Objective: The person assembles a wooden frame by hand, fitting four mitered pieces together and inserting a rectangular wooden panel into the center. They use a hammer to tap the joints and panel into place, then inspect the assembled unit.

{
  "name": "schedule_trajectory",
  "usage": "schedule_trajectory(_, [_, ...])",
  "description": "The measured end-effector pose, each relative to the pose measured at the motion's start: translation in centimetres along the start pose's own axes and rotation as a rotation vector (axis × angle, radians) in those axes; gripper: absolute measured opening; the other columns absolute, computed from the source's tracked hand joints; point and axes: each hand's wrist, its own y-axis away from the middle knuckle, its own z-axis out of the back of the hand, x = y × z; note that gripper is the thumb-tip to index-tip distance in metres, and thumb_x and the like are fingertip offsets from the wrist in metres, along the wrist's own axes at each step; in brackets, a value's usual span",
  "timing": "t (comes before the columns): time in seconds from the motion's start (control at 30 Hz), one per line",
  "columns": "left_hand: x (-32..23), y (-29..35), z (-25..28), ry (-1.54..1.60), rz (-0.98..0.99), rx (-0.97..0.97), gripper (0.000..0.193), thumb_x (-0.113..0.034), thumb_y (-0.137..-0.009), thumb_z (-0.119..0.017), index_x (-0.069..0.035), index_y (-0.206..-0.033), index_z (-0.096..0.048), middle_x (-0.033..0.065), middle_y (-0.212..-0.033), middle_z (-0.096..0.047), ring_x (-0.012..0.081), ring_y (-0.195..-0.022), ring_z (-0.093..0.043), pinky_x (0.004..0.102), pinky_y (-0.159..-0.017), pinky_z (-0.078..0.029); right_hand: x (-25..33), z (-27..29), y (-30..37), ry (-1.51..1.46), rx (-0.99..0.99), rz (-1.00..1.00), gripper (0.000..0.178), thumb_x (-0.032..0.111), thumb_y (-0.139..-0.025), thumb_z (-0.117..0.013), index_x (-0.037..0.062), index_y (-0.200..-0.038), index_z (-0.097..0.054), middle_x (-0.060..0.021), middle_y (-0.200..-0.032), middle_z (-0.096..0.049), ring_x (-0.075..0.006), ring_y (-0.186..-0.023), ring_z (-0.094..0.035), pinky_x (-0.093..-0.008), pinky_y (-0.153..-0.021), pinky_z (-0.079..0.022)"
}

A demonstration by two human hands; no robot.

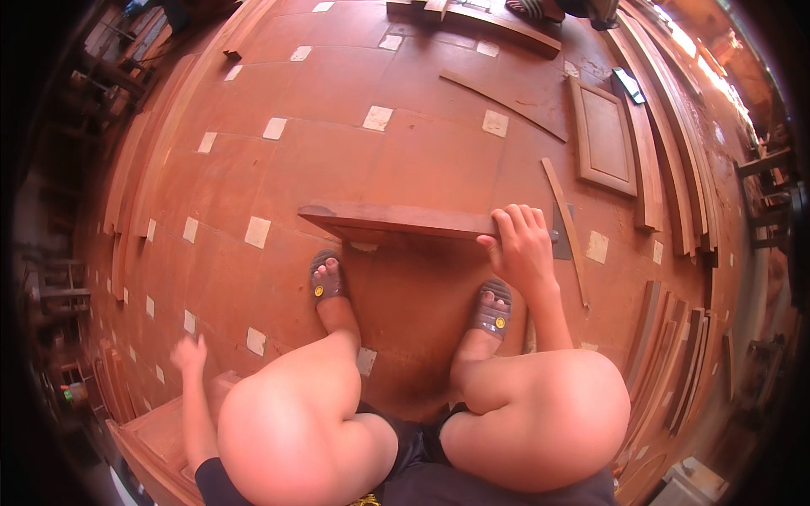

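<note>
A reddish-brown wooden panel [396, 221] stands on its edge across the floor in front of my feet, seen almost edge-on. My right hand [521, 243] is closed over its top edge near the right end, fingers on the far side and thumb toward me. Out to the left, away from the panel, is my left hand [188, 352]. It is blurred, with the thumb raised, and its fingers are too smeared to read. Just below that hand, beside my left thigh, lies a framed wooden panel [160, 434], partly hidden by my arm and leg.
Long boards [173, 126] line the left side, and more planks [666, 126] the right. A smaller framed panel [603, 135] lies at far right, with a phone [629, 85] by it. Thin strips [567, 223] and short slats [666, 354] lie to the right. A timber beam [498, 27] is ahead.
</note>
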Motion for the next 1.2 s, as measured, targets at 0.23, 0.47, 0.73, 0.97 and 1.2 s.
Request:
schedule_trajectory(0.23, [-26.3,-11.5,-8.6,0.539,-0.960,0.075,0.054,-0.042,-0.090,-0.066,-0.003,-0.126,-0.061,0.0161,-0.130,-0.062,0.0322,-0.120,-0.058,0.0424,-0.103,-0.044,0.8,1.1,-0.1,0.030,-0.009,-0.025,0.037,0.029,-0.084,-0.071,0.0016,-0.103,-0.057,-0.0131,-0.096,-0.058,-0.0331,-0.094,-0.057,-0.0449,-0.086,-0.044])
schedule_trajectory(0.47, [-34.9,-9.6,-14.8,0.261,-1.064,0.349,0.059,-0.062,-0.079,-0.071,-0.004,-0.090,-0.063,0.0121,-0.078,-0.069,0.0302,-0.075,-0.070,0.0398,-0.066,-0.056,1.1,0.2,-0.3,0.051,-0.061,0.009,0.039,0.026,-0.087,-0.070,0.0001,-0.114,-0.059,-0.0153,-0.105,-0.061,-0.0348,-0.102,-0.058,-0.0464,-0.092,-0.044])
schedule_trajectory(0.73, [-35.9,-9.9,-15.3,0.271,-1.034,0.272,0.058,-0.064,-0.074,-0.073,-0.008,-0.077,-0.060,0.0103,-0.071,-0.069,0.0293,-0.068,-0.070,0.0400,-0.059,-0.054,-7.1,1.4,8.9,0.081,-0.505,-0.584,0.031,0.016,-0.090,-0.066,-0.0007,-0.116,-0.060,-0.0202,-0.119,-0.061,-0.0400,-0.113,-0.056,-0.0454,-0.098,-0.044])
schedule_trajectory(0.97, [-38.2,-10.0,-15.8,0.206,-1.046,0.267,0.060,-0.063,-0.075,-0.075,-0.007,-0.074,-0.056,0.0096,-0.064,-0.064,0.0298,-0.062,-0.065,0.0393,-0.057,-0.051,-8.5,-6.3,21.4,0.143,0.233,-1.200,0.070,0.047,-0.083,-0.072,-0.0038,-0.125,-0.051,-0.0249,-0.123,-0.055,-0.0386,-0.117,-0.056,-0.0471,-0.096,-0.049])
schedule_trajectory(1.2, [-38.7,-11.4,-16.9,0.185,-1.068,0.208,0.061,-0.066,-0.078,-0.071,-0.007,-0.072,-0.055,0.0089,-0.062,-0.063,0.0291,-0.060,-0.065,0.0396,-0.055,-0.050,-8.4,-7.4,22.6,-0.603,0.359,-1.399,0.057,0.029,-0.078,-0.079,-0.0008,-0.119,-0.052,-0.0185,-0.106,-0.068,-0.0273,-0.085,-0.067,-0.0388,-0.073,-0.058])
